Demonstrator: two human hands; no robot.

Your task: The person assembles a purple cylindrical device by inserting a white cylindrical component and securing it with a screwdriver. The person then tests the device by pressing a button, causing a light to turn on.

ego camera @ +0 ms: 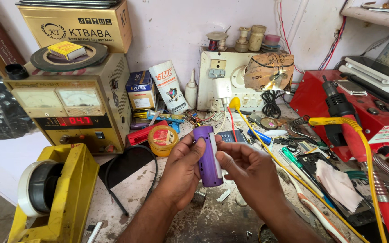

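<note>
Along left edge of workbench (212,220): bench power supply (68,103), yellow tape dispenser (64,189). At right edge: red station (338,90). Over middle, near front edge: purple cylindrical cell (208,157), long axis upright, top tilted slightly away. Left hand (181,171) wrapped around left side, fingers closed on it; right hand (248,168) pinching white strip on right side. Both equally near.
</note>
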